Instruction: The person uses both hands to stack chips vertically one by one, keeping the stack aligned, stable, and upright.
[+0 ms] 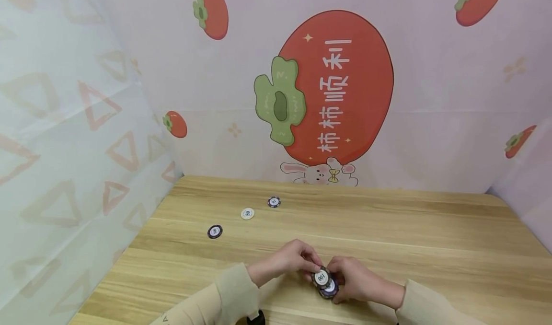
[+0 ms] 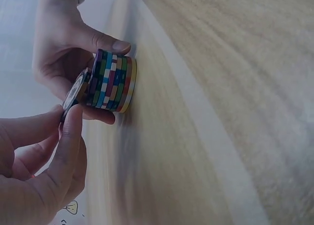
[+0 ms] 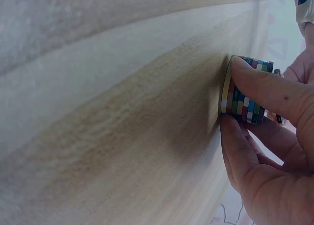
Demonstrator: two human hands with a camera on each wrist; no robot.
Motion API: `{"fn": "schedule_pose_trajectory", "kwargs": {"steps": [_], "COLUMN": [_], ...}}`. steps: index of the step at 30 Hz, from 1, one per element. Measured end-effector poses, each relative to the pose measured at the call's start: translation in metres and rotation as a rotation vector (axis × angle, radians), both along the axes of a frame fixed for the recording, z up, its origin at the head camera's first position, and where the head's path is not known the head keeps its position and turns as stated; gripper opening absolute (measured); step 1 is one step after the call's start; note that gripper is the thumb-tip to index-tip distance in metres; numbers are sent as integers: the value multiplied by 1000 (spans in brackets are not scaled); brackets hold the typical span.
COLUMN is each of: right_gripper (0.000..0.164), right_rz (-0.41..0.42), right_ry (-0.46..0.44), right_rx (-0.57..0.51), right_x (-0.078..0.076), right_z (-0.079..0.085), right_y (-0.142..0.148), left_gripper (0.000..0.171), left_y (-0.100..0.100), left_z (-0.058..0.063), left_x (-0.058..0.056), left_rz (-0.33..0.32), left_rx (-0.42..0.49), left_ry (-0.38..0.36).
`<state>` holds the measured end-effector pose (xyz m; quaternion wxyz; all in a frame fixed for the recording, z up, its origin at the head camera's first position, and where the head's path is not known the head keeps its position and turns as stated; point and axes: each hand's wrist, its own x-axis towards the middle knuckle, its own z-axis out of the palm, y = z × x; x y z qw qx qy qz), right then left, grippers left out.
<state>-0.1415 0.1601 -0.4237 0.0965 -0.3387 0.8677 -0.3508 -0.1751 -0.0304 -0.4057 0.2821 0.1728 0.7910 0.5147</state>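
Note:
A stack of poker chips (image 2: pixel 113 83) in several colours stands on the wooden table, yellow at the bottom. My right hand (image 1: pixel 355 279) grips the stack from the side, thumb and fingers around it. With thumb and fingers my left hand (image 1: pixel 297 257) pinches a single dark-edged poker chip (image 1: pixel 321 277) marked 100. That chip is tilted over the top of the stack and overlaps it in the head view. Beneath it shows the purple-edged top chip (image 1: pixel 330 288) of the stack. In the right wrist view, the right thumb (image 3: pixel 270 90) lies along the stack.
Three loose chips lie apart in a slanting row at the back left: a dark one (image 1: pixel 214 231), a white one (image 1: pixel 247 214) marked 50, and a dark-and-white one (image 1: pixel 274 202) marked 10. A persimmon-print backdrop (image 1: pixel 414 147) rises behind the table (image 1: pixel 409 229).

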Motion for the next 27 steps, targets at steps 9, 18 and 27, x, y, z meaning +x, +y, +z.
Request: {"fn": "schedule_pose_trajectory", "kwargs": {"steps": [9,18,27], "right_gripper": [39,42,42], "right_rz": [-12,-13,-3], "right_ry": [-18,29,28], "right_rx": [10,20,21], "right_x": [0,0,0], "right_z": [2,2,0], "right_y": [0,0,1], "left_gripper": [5,8,4], "left_y": [2,5,8], "left_z": [-4,-8,-9], "left_x": [7,15,16], "left_rz": [64,89,99], "left_rx": [11,6,-13], "left_ry": [-27,-12,23]}}
